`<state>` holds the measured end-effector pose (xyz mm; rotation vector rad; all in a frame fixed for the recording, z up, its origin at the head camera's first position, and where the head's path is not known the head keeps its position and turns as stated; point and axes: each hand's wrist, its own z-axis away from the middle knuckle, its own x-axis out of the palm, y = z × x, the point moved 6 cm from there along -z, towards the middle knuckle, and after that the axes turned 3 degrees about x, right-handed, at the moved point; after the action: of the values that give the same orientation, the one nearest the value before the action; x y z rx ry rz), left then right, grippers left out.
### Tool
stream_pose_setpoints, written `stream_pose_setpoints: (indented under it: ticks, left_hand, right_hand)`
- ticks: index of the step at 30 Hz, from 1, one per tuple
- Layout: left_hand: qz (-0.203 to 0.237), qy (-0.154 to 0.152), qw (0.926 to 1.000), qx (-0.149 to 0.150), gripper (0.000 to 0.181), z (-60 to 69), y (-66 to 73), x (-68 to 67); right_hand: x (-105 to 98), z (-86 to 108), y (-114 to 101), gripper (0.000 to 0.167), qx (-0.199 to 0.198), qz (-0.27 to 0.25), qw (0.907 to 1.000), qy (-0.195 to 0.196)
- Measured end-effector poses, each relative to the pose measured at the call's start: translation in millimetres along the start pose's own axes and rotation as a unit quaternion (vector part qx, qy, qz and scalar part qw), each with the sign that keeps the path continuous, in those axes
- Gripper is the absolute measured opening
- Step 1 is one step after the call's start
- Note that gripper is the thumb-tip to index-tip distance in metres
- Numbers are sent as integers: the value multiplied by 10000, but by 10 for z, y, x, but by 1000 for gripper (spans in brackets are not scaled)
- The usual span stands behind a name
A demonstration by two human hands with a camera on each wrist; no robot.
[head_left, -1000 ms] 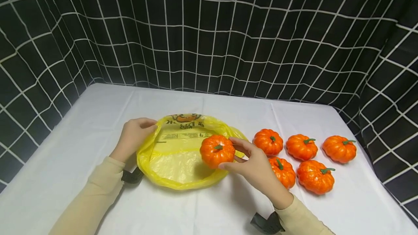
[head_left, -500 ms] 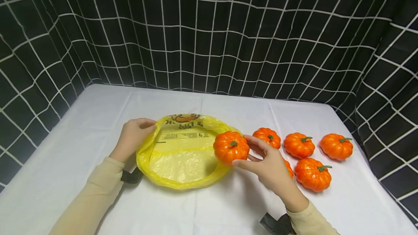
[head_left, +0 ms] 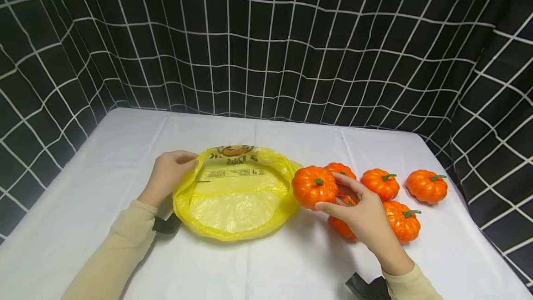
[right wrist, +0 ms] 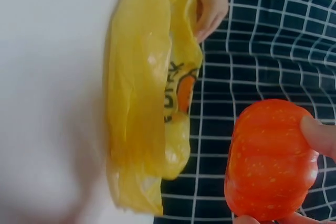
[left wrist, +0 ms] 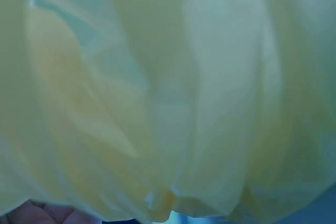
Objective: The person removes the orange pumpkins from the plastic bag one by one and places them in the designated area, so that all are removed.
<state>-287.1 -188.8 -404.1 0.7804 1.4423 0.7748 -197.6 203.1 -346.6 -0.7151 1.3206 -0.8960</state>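
My right hand (head_left: 364,212) grips a small orange pumpkin (head_left: 315,188) with a green stem, held above the table at the right rim of a yellow plastic bag (head_left: 233,233). In the right wrist view this pumpkin (right wrist: 270,161) is raised beside the bag (right wrist: 139,98), apart from it. The bag lies with its mouth spread wide, and no pumpkin shows inside. At its left rim my left hand (head_left: 168,175) pinches the plastic between thumb and fingers. Yellow film (left wrist: 168,103) fills the left wrist view, hiding most of that hand.
Several more pumpkins stand on the right of the white-covered table (head_left: 208,272), among them one at the far right (head_left: 426,186) and one nearer (head_left: 401,221). Two are partly hidden behind my right hand and its pumpkin. A black curtain with a white grid (head_left: 266,50) surrounds the table.
My right hand has carried the pumpkin rightward, from over the bag's opening to its right rim, toward the other pumpkins. The left hand stays on the bag's rim.
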Motion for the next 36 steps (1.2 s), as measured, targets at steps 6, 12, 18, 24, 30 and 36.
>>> stream_pose_setpoints:
  ticks: [6, 12, 18, 24, 30, 36]
  left_hand:
    - [-97, -3, 9999, -62, 36, 5, 8, -3]
    - [-120, -4, 9999, -95, 36, 14, -4, 1]
    - [-117, 35, 9999, -92, 35, 17, 0, -11]
    - [-59, 45, 10000, -17, 35, 28, 12, -9]
    - [-63, 35, 10000, 3, 35, 31, 2, -4]
    - [-96, 1, 9999, -30, 36, 16, -15, 13]
  right_hand:
    - [-238, 3, 126, 84, 54, 93, 9998, 185]
    - [-548, 36, 309, 87, 309, 597, 9965, 488]
    - [-790, 53, 447, 92, 672, 848, 9916, 712]
    - [-985, 74, 567, 94, 987, 745, 9871, 1014]
    - [-1214, 95, 736, 95, 1375, 477, 9774, 1533]
    - [-1419, 115, 869, 98, 1876, 352, 9641, 1846]
